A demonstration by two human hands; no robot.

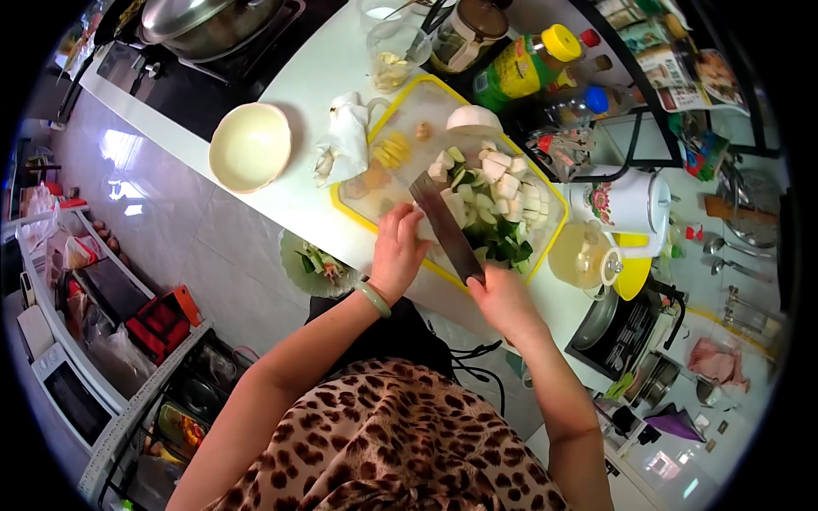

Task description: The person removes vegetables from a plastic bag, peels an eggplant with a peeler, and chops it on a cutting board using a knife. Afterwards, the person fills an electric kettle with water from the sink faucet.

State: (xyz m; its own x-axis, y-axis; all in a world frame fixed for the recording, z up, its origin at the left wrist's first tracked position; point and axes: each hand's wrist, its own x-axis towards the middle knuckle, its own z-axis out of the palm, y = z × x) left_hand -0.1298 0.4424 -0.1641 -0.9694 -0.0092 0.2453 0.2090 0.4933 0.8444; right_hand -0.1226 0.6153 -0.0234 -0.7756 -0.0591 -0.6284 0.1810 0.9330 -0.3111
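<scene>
1. Yellow-rimmed cutting board (409,115): beneath and beyond both hands.
2. Cream bowl (250,152): left of and beyond the left hand.
3. Cleaver (446,226): between the hands, tilted across the board.
4. Right hand (509,302): closed around the cleaver's handle.
5. Left hand (399,251): fingers bent, tips just beside the blade; any hold cannot be told.
6. White vegetable cubes (507,183): beyond the right hand.
7. Yellow slices (392,151): beyond the left hand.
</scene>
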